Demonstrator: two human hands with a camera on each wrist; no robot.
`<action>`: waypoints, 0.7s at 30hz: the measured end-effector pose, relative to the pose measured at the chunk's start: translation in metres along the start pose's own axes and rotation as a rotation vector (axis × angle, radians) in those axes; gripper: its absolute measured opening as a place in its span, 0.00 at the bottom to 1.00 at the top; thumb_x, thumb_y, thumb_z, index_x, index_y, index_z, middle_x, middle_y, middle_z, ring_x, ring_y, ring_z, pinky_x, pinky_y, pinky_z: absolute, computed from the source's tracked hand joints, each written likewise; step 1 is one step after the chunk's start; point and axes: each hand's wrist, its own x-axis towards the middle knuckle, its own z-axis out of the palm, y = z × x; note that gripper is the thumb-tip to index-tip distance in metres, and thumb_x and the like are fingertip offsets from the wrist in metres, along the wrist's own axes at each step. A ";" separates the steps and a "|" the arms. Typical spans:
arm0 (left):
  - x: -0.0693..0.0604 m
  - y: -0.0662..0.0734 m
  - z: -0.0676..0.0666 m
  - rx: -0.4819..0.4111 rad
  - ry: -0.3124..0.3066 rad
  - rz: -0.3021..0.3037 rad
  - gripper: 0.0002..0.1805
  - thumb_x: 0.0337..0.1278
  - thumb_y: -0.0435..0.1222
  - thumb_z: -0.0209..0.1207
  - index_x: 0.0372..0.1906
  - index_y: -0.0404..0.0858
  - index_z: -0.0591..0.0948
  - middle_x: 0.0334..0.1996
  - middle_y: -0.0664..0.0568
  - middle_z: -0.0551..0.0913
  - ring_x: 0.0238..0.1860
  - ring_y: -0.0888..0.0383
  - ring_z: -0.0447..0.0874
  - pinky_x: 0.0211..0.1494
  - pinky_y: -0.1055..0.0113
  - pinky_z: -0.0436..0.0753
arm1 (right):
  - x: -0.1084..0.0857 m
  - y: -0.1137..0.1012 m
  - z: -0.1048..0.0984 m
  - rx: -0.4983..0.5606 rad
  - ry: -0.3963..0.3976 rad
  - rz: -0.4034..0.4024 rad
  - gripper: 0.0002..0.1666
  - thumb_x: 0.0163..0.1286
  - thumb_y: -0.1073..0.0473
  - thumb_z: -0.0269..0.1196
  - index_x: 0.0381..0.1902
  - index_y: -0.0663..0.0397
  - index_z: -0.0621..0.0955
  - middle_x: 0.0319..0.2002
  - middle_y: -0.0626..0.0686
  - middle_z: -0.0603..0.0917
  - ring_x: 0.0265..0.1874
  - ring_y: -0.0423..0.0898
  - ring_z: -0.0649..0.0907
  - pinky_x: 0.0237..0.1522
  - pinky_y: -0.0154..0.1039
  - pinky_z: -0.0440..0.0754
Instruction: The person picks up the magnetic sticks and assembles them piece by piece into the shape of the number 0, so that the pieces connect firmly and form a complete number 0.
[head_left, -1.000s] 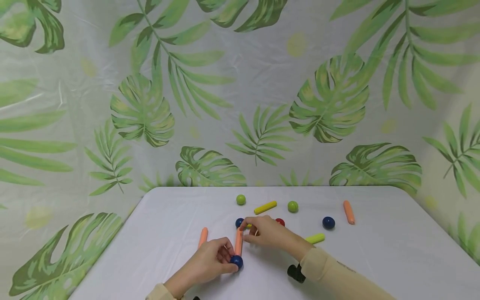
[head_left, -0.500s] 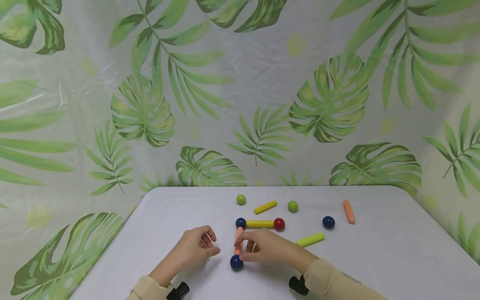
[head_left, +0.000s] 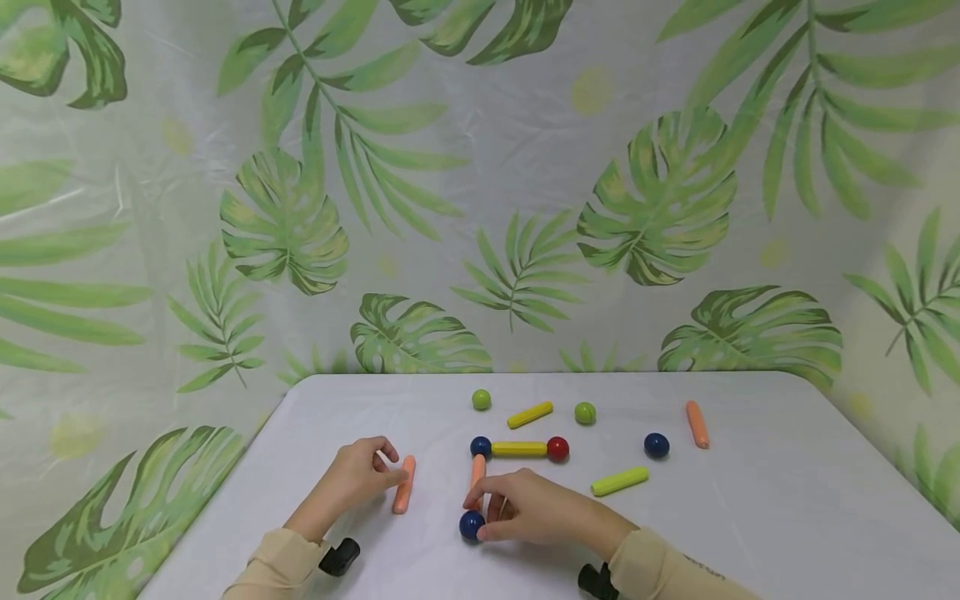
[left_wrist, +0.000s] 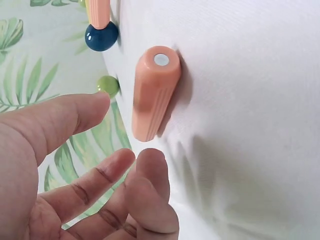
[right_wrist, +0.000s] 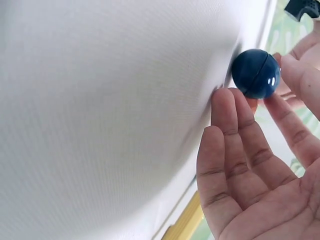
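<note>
Beside my left hand (head_left: 352,475) lies a loose orange rod (head_left: 402,496). The left wrist view shows a round grey disc on the end of this rod (left_wrist: 156,95), with thumb and fingers spread apart close to it. My right hand (head_left: 536,507) holds a blue ball (head_left: 471,526) between thumb and fingers, near the table's front; the right wrist view shows the ball (right_wrist: 255,73) at its fingertips. From this ball another orange rod (head_left: 477,471) runs back to a second blue ball (head_left: 481,447). A yellow rod (head_left: 519,448) links that one to a red ball (head_left: 557,448).
Farther back on the white table (head_left: 345,408) are a green ball (head_left: 482,400), a yellow rod (head_left: 530,414) and another green ball (head_left: 585,413). To the right lie a yellow-green rod (head_left: 620,481), a blue ball (head_left: 656,445) and an orange rod (head_left: 697,424).
My left hand has let go of the near blue ball and moved left to the loose orange rod. My right hand has come down from the far end of the joined orange rod to that ball.
</note>
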 end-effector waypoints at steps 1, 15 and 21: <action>0.001 -0.001 0.001 -0.004 -0.008 -0.007 0.13 0.59 0.40 0.75 0.42 0.39 0.84 0.29 0.51 0.79 0.27 0.56 0.75 0.31 0.64 0.73 | 0.000 0.000 0.000 0.003 -0.001 -0.006 0.18 0.72 0.55 0.74 0.58 0.42 0.85 0.35 0.40 0.87 0.32 0.36 0.82 0.38 0.29 0.82; 0.009 -0.003 0.011 -0.023 -0.053 -0.040 0.16 0.55 0.41 0.78 0.41 0.40 0.83 0.26 0.50 0.79 0.24 0.57 0.75 0.28 0.65 0.73 | 0.005 0.002 0.005 -0.006 0.023 -0.023 0.16 0.72 0.59 0.74 0.56 0.44 0.87 0.34 0.40 0.84 0.31 0.34 0.80 0.40 0.28 0.81; 0.012 -0.003 0.015 -0.052 -0.064 -0.063 0.15 0.55 0.40 0.78 0.38 0.40 0.83 0.21 0.50 0.81 0.21 0.58 0.79 0.27 0.66 0.77 | 0.009 0.003 0.005 -0.010 0.028 -0.026 0.16 0.72 0.59 0.73 0.56 0.44 0.87 0.34 0.39 0.85 0.32 0.34 0.80 0.41 0.28 0.81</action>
